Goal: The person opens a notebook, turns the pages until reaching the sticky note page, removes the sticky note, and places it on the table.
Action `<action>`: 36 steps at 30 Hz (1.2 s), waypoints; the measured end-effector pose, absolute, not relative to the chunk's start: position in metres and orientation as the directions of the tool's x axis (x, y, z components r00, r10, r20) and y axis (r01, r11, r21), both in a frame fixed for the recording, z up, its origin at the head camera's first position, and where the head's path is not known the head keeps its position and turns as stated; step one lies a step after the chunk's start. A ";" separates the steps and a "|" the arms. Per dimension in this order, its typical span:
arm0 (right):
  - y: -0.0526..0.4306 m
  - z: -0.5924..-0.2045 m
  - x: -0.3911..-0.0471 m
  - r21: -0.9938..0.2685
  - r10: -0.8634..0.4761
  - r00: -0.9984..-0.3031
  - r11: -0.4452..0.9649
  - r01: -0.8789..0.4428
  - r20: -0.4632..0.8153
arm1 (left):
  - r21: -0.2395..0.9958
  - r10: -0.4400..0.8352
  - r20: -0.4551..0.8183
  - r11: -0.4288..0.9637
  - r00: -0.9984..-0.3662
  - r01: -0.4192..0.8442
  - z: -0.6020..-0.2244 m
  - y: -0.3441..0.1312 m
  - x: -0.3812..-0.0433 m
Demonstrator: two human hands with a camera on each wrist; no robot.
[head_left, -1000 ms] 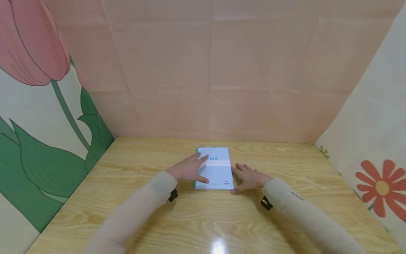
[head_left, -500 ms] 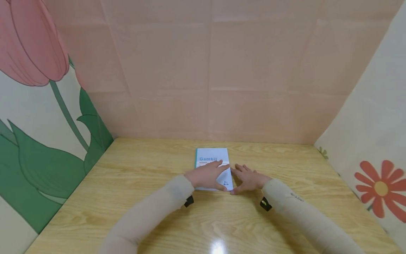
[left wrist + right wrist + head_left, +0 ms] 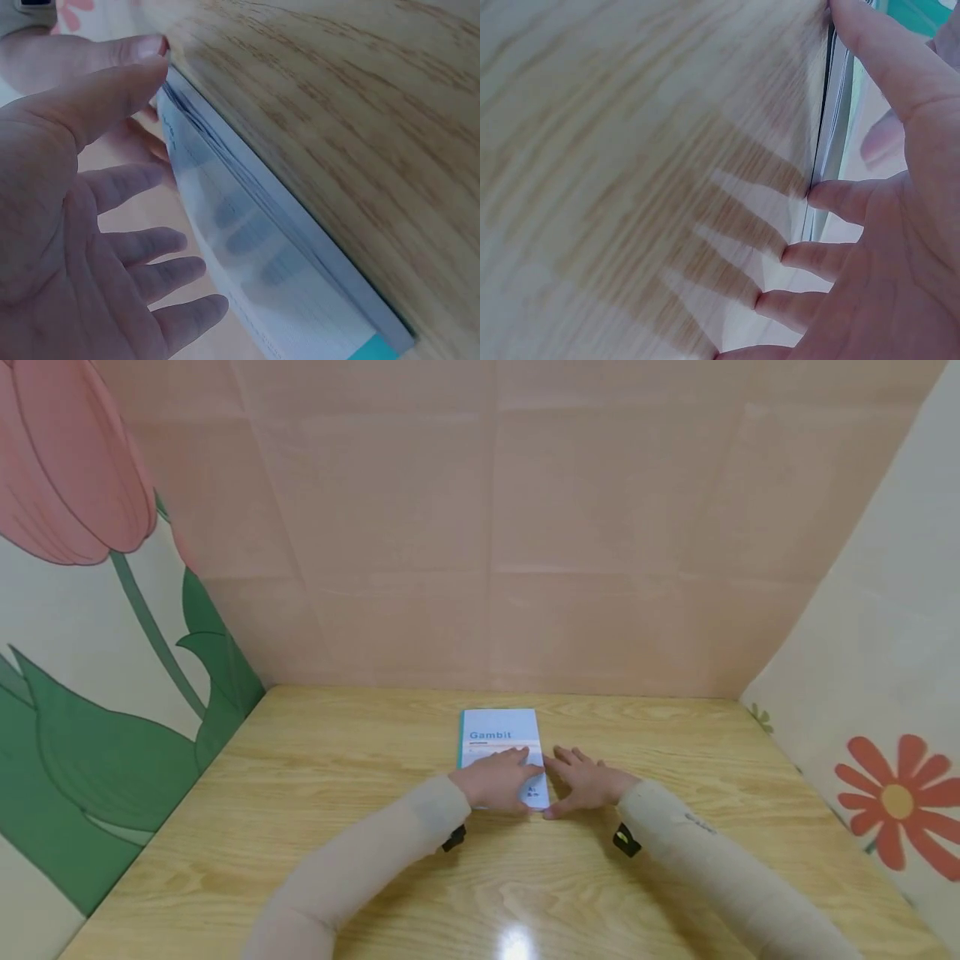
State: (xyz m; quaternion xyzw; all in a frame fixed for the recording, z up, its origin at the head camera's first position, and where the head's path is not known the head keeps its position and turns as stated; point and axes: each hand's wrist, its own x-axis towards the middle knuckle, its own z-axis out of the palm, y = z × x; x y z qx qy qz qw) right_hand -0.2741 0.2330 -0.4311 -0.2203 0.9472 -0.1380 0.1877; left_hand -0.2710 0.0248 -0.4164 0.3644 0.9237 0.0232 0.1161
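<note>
A white notebook [image 3: 498,723] with "Gambit" on its cover and a teal spine on the left lies flat on the table. My left hand [image 3: 497,781] reaches across the lower part of the cover, hiding some of it. In the left wrist view its fingers [image 3: 161,274] are spread above the cover, and its thumb tip is right at the near right corner. My right hand [image 3: 588,781] rests on the table against the notebook's right edge, fingers spread. The right wrist view shows its thumb [image 3: 885,52] and index fingertip close along the page edges [image 3: 838,112].
The wood-grain table [image 3: 360,735] extends around the notebook. Behind it stands a pink backdrop [image 3: 480,527]. A tulip-printed panel [image 3: 97,760] borders the left side and a flower-printed panel [image 3: 896,802] the right.
My left hand has moved right across the cover from the spine side to the right edge, uncovering the printed word. The right hand stays at the right edge.
</note>
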 end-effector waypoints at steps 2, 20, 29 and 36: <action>0.233 -0.432 -0.275 -0.343 -0.471 -0.831 0.865 -0.367 -0.296 | 0.120 0.676 -0.203 0.735 -0.708 0.668 -0.416 0.025 -0.270; 0.233 -0.432 -0.276 -0.331 -0.463 -0.833 0.871 -0.363 -0.304 | 0.091 0.675 -0.188 0.735 -0.713 0.672 -0.422 0.029 -0.272; 0.232 -0.430 -0.273 -0.337 -0.459 -0.833 0.872 -0.355 -0.310 | 0.135 0.682 -0.196 0.730 -0.705 0.669 -0.418 0.026 -0.269; 0.233 -0.431 -0.273 -0.325 -0.465 -0.832 0.871 -0.369 -0.301 | 0.138 0.704 -0.184 0.710 -0.686 0.691 -0.415 0.025 -0.267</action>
